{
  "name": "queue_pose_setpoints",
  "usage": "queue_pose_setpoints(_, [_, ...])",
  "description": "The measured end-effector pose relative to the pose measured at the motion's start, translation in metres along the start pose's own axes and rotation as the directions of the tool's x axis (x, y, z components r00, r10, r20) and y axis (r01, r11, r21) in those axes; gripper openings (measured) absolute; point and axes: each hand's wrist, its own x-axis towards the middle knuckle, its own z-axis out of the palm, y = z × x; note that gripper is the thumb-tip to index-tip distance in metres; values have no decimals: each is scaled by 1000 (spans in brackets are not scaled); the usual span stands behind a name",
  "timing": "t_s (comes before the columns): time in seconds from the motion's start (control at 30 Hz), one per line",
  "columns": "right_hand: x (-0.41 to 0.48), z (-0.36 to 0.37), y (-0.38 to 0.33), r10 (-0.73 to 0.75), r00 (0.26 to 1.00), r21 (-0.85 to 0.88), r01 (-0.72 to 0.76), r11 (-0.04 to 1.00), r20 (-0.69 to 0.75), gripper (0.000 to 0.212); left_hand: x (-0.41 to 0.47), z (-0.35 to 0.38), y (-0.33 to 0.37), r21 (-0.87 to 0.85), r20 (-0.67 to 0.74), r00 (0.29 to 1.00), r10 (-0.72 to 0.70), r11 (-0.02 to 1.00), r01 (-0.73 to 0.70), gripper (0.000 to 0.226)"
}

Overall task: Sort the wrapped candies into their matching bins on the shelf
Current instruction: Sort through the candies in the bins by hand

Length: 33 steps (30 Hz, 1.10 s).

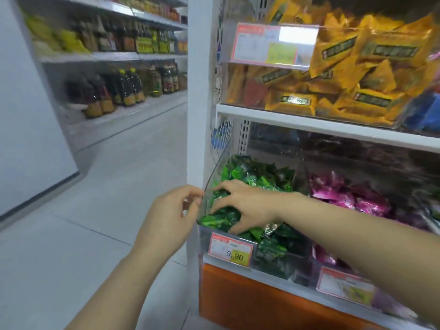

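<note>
Grocery shelving carries clear bins; the lower left bin is heaped with green candies in shiny crinkled foil, with pink candies next door. The right hand reaches inside, fingers and thumb curled around a clump of green ones. The left hand curls at the bin's outer wall; whether it grips is unclear.

Access to the clear bin is from above and the front: its top is open, with a gap up to the white shelf board overhead. The right hand fills that opening, fingers curled into the green candies heaped near the rim. The left hand sits just outside the bin's left wall, beside the white post. A price tag covers the front lip. The right forearm crosses over the pink candies. The aisle floor to the left is open.
</note>
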Motion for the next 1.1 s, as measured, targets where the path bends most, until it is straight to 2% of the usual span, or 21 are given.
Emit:
queue_pose_setpoints(0.13, [0,-8,12,-45,997,-123,52,991,60,46,1,-1,-1,-29,12,999,-39,999,39,27])
queue_pose_setpoints(0.27, [-14,-19,31,-2,997,-163,15,986,76,38,1,-1,-3,-26,36,997,-64,998,65,23])
queue_pose_setpoints(0.47, [-32,-21,56,123,992,-74,-125,989,-22,33,1,-2,-1,-21,40,996,-83,996,84,24])
queue_pose_setpoints(0.63, [-52,-26,78,269,963,136,-263,955,-27,34,2,-3,1,-3,49,996,-72,997,72,23])
queue_pose_setpoints(0.77, [-55,-22,90,350,934,112,-341,933,-73,31,4,-3,1,-3,48,997,-68,998,68,20])
queue_pose_setpoints(0.9, [-46,-30,71,278,944,194,-243,950,-176,21,4,-2,2,-10,52,996,-73,997,73,19])
queue_pose_setpoints(1.0, [-19,-29,39,73,965,123,-43,992,-251,29,5,-2,2,-15,49,996,-79,997,80,18])
queue_pose_setpoints(1.07, [5,-15,22,-52,987,48,61,997,-153,43,4,-3,2,-10,48,995,-83,996,84,18])
queue_pose_setpoints(1.1, [15,-7,17,-64,995,9,65,998,-76,48,4,-3,2,-11,45,995,-84,996,85,19])
